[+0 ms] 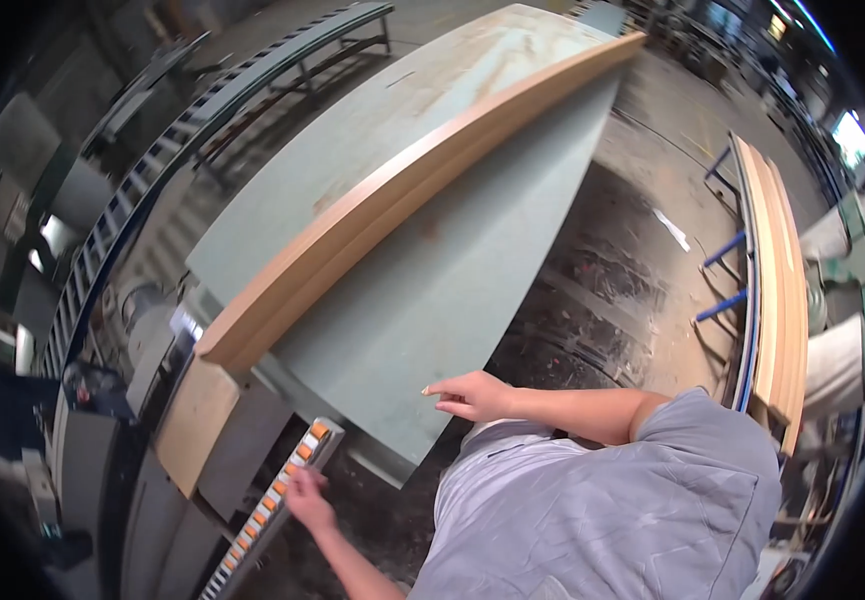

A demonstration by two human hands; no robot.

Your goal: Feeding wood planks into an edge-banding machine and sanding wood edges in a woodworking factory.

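Note:
My right hand (474,396) hovers over the near corner of a pale green-grey table (432,300), index finger stretched out and the others partly bent; no held object can be made out. My left hand (308,498) is lower left, fingers apart, at a narrow strip of orange and white rollers (270,500); whether it touches the strip is hard to tell. Across the table, from near left to far right, runs a long light-brown wooden beam (422,172) with grooves along its side. Neither hand touches it. Its near end lies by a wooden panel (195,420) on a machine.
To the right, long wooden boards (774,270) lie on a stand with blue legs (722,305). A roller conveyor (142,185) curves along the left. Dark, dusty floor (602,270) with a white scrap (671,229) lies right of the table.

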